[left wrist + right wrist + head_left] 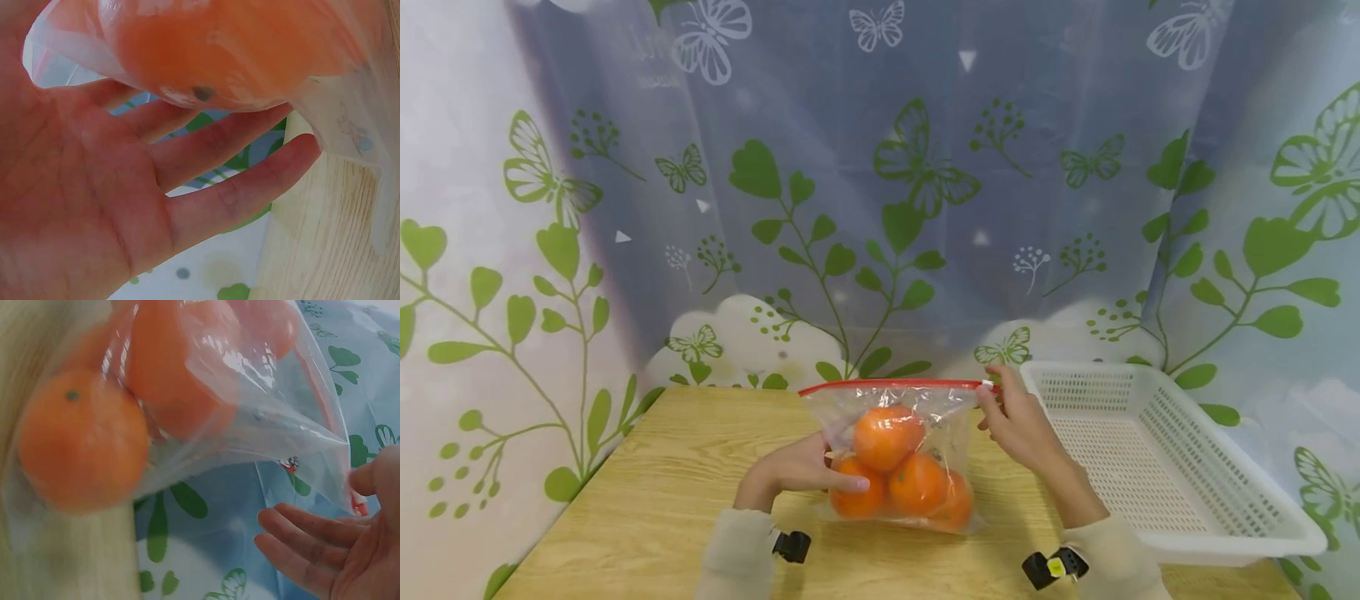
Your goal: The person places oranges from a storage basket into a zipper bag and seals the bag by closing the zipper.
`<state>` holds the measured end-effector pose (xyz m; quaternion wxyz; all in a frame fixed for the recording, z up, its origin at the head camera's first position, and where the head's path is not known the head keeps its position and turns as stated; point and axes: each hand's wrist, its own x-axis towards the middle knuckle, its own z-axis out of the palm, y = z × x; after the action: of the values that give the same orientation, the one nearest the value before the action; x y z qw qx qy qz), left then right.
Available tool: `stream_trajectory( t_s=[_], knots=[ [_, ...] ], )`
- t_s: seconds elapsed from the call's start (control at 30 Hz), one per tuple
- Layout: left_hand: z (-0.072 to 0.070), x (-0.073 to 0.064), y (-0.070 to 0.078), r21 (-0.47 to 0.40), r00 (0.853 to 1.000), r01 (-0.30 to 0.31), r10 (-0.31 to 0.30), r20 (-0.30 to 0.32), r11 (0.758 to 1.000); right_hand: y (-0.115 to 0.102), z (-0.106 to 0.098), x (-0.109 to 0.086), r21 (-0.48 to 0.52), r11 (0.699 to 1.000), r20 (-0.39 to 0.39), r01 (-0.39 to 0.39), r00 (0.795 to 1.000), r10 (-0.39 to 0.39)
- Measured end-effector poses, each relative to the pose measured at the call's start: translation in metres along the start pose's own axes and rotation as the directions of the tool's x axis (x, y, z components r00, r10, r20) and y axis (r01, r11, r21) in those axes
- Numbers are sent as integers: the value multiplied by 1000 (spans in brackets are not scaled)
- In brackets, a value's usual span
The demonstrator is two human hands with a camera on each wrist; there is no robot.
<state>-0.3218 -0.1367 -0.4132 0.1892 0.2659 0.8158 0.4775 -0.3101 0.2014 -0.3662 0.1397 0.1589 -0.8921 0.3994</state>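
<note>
A clear zip bag with a red top seal stands upright on the wooden table, holding several oranges. My left hand grips the bag's left side, thumb across the front over an orange and fingers behind. Those fingers spread along the plastic in the left wrist view, where the thumb is out of sight. At the top right corner, my right hand pinches the end of the seal at its small white slider. In the right wrist view its other fingers are extended, apart from the bag.
A white perforated plastic basket stands on the right of the table, close beside my right forearm. Behind and at both sides hangs a curtain printed with leaves and butterflies.
</note>
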Motion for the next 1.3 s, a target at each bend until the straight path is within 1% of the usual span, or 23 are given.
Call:
stream_trajectory(
  t_s=[0.13,0.17,0.23,0.3,0.4,0.47,0.53,0.73,0.83,0.9,1.0,1.17,1.3],
  knots=[
    [2,2,-1,-27,1000,-8,8,3,1000,3,9,-8,117,989,53,-90,995,84],
    [3,2,-1,-38,1000,-12,12,5,999,4,11,-10,137,985,72,-106,993,97],
    [4,2,0,-39,1000,-14,14,0,999,6,15,-14,157,981,123,-114,988,95],
    [5,3,0,-36,1000,-11,11,-9,999,9,20,-18,151,983,168,-103,983,77],
    [5,3,0,-20,1000,-8,7,-25,1000,12,27,-21,109,993,243,-52,970,24],
    [6,3,0,-27,1000,-13,12,-25,1000,15,32,-22,97,995,272,-32,962,5],
    [6,3,-1,-35,1000,-15,14,-24,999,16,36,-22,113,993,299,-25,954,-10],
    [9,6,-2,-51,999,-49,49,8,998,20,39,-24,151,987,333,-50,943,-3],
    [12,8,-2,-75,998,-60,61,23,995,22,39,-26,155,987,365,-34,931,-25],
    [13,8,-3,-83,998,-59,60,21,995,23,39,-26,161,987,386,-21,922,-43],
    [14,8,-4,-75,998,-59,60,6,995,24,42,-27,210,978,402,-9,912,-78],
    [14,9,-3,-63,996,-89,87,-22,994,26,49,-24,346,938,395,-11,909,-135],
    [13,11,-1,-52,992,-121,120,-34,991,25,51,-23,352,936,374,2,916,-143]
  ],
)
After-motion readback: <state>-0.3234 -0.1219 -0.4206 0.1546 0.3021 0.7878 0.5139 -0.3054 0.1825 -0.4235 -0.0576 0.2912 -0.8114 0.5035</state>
